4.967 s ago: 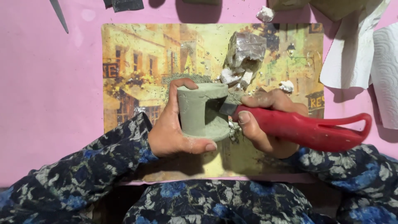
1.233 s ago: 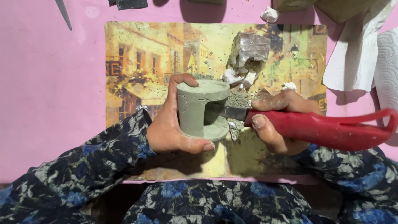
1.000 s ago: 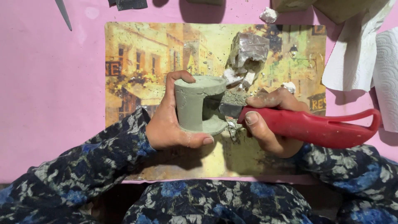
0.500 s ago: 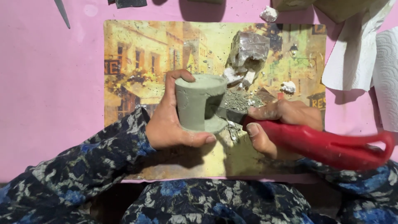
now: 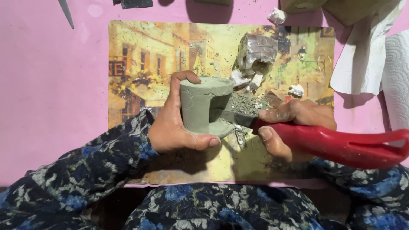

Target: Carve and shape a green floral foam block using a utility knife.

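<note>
Head view: a pink table (image 5: 51, 106) is seen from above, with a printed street-scene mat (image 5: 140, 55) laid flat on it.
Far left: a thin grey blade tip (image 5: 66, 12) is seen at the top edge, lying on the table, well apart from the hands.
Sleeves: both forearms are covered by dark blue flowered sleeves (image 5: 85, 170).
Left hand (image 5: 174, 123): it is wrapped around the left side of the clay piece, fingers curled over the far side and the thumb pressed along the base rim.
Clay piece (image 5: 200, 104): a grey-green cylinder with a flared base is held tilted above the middle of the mat; a notch is cut into its right side.
Knife (image 5: 341, 145): the red handle is gripped at its front end, and the dark blade is laid into the notch, touching the clay.
Right hand (image 5: 294, 127): it is closed firmly on the handle, the forefinger stretched along the top.
Crumbs (image 5: 247, 104): grey clay dust is scattered on the mat just beside the piece.
Lump (image 5: 255, 55): a plastic-wrapped grey block is set on the mat beyond the hands.
Far right: white paper towels (image 5: 375, 64) are spread on the table past the mat.
</note>
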